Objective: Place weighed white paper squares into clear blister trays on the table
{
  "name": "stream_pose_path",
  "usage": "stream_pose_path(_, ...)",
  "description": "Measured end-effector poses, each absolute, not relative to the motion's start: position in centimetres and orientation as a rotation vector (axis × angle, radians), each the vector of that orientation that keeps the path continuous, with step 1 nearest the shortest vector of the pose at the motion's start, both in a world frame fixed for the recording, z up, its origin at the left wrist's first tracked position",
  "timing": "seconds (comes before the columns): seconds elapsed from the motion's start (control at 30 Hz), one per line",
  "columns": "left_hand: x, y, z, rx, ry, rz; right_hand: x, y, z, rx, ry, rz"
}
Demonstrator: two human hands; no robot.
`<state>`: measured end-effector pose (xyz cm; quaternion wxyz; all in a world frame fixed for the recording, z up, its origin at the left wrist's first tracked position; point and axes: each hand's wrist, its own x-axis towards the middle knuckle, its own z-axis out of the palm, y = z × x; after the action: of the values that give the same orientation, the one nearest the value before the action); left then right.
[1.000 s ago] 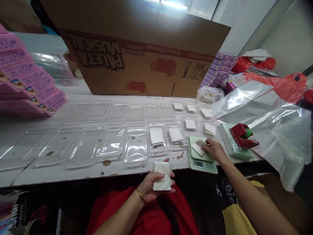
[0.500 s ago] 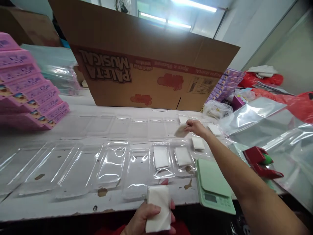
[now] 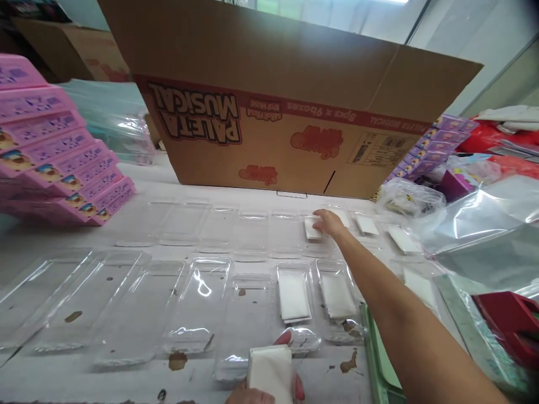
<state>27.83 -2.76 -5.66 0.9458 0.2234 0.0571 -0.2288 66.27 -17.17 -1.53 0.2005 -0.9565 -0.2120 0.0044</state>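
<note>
my right hand [image 3: 327, 222] reaches in toward the carton [image 3: 261, 134], thumb and fingers closed on one edge of a white packet [image 3: 310, 229]; taking it by the edge seems to leave the rest free to lie flat inside the clear tray [image 3: 315, 251] just in front of the carton. whether the tray or my fingers bear its weight, i cannot tell. my left hand [image 3: 252, 396], well apart from the carton and closer to me, grasps a stack of white packets [image 3: 272, 365], thumb on one side and fingers around the other, probably to stop the loose pieces sliding. before the carton, other clear trays [image 3: 251, 233] run side by side in two rows, i think so that each is within my reach. packets lie in several toward the carton's right end. the green scale [image 3: 374, 365], forward of that same end, is mostly hidden by my right forearm [image 3: 396, 303], which has to cross over there.
</note>
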Motion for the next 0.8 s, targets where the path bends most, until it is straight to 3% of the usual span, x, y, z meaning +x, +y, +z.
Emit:
stream_pose_path(0.17, 27.9, -3.5, -4.1, 0.444, 0.114, -0.411, 56.1, -18.5, 0.0, -2.491, -0.783, -0.122)
stream_pose_path(0.3, 27.5, -4.3, -3.1, 0.538, 0.11, -0.385, 42.9, -19.3, 1.7, -2.152, -1.124, -0.022)
stream_pose_path(0.43, 26.0, -5.0, -1.9, 0.756, 0.06, -0.437, 33.8, -20.0, 3.0, -2.107, -1.232, 0.015)
stream_pose_path(0.6, 24.1, -6.2, -0.2, 0.964, 0.012, -0.507, 30.3, -21.4, 3.0, -2.097, -1.256, -0.25)
stream_pose_path(0.8, 22.6, -7.7, 0.1, 0.815, -0.075, -0.483, 28.2, -23.5, 2.8, -2.042, -1.305, -0.466)
